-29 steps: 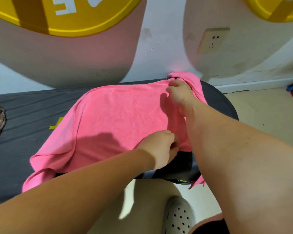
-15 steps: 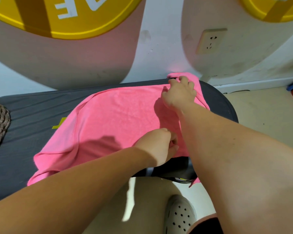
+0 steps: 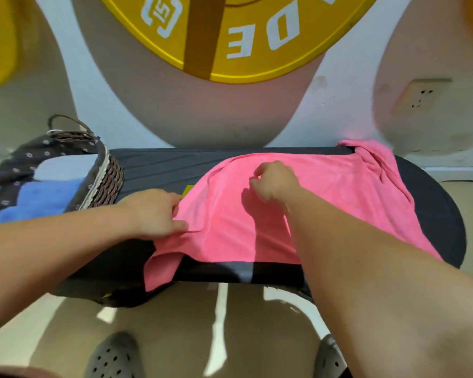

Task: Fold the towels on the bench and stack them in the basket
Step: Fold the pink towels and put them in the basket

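Observation:
A pink towel (image 3: pixel 325 203) lies spread over the right half of the black bench (image 3: pixel 161 167), with one corner hanging off the front edge and a bunched corner at the back right. My left hand (image 3: pixel 153 214) pinches the towel's left edge. My right hand (image 3: pixel 276 184) hovers over the towel's middle with the fingers curled and nothing clearly held. A woven brown basket (image 3: pixel 107 175) with a dotted dark lining stands on the bench's left end. It holds a folded blue towel (image 3: pixel 38 200) and a folded grey one (image 3: pixel 63 166).
The wall stands right behind the bench, with a large yellow round sign (image 3: pixel 230 36) and a power socket (image 3: pixel 418 96) at the right. My knees and two grey perforated shoes (image 3: pixel 112 356) are below the bench's front edge. Bare floor lies to the right.
Both hands have moved left along the towel, from its right end to its left edge and middle. My view has swung left, which brings the basket into sight.

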